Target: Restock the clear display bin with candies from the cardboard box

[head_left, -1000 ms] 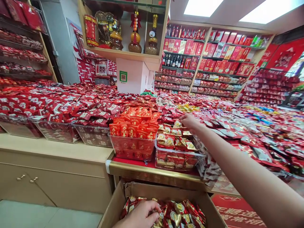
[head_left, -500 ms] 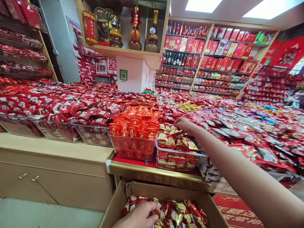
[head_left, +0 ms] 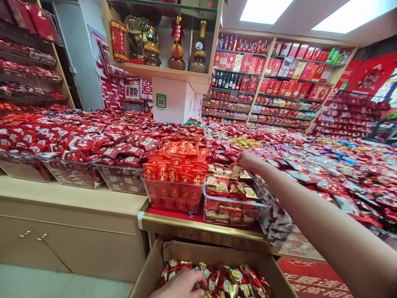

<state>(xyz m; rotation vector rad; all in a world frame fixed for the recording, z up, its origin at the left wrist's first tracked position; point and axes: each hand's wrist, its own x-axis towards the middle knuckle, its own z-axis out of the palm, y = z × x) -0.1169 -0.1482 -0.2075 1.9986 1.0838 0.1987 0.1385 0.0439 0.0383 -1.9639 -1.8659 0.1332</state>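
My left hand (head_left: 181, 284) reaches into an open cardboard box (head_left: 148, 265) at the bottom of the view. Its fingers are curled down among red and gold wrapped candy packets (head_left: 228, 283); what lies between them is hidden. My right hand (head_left: 249, 161) is stretched out over the back of a clear plastic bin (head_left: 235, 211), its fingers closed and bent downward. Rows of similar red and gold packets (head_left: 221, 186) fill this bin, standing upright and facing forward. Whether the right fingers pinch a packet cannot be seen.
Left of that bin stands a clear bin of bright red packets (head_left: 173, 182). More bins of dark red packets (head_left: 124, 178) line the cream counter (head_left: 77, 196). A gold counter edge (head_left: 198, 227) runs above the box. A display cabinet (head_left: 161, 72) hangs overhead.
My right hand has shifted slightly right and its fingers are more closed, uncovering packets at the bin's back. The left hand has sunk a little lower among the box's packets.
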